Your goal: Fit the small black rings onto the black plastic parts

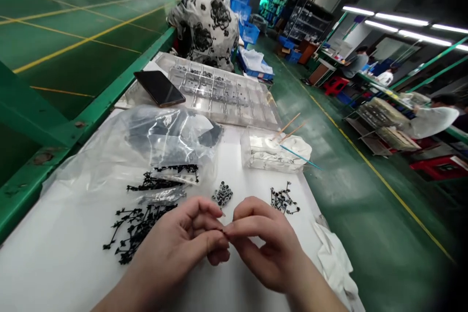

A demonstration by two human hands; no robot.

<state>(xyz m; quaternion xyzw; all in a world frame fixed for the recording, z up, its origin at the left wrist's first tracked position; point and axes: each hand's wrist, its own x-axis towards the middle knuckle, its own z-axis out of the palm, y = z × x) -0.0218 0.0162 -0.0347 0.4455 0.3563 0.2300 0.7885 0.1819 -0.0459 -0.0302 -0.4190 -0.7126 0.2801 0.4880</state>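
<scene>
My left hand [183,243] and my right hand [263,243] meet fingertip to fingertip low over the white table [54,263]. Both pinch something tiny and dark between thumb and forefinger; it is too small to name. Just beyond the fingers lies a small heap of black ring-shaped parts [222,195]. Black plastic sprues [135,229] lie to the left of my left hand. A smaller bunch of black sprue pieces [283,201] lies to the right.
A crumpled clear plastic bag [153,141] holds more black parts. A clear box [270,153] with white paste and sticks stands at right. Behind are clear compartment trays [219,90], a dark phone [159,87] and a person in a floral top [206,27]. A white cloth [336,258] lies at the table's right edge.
</scene>
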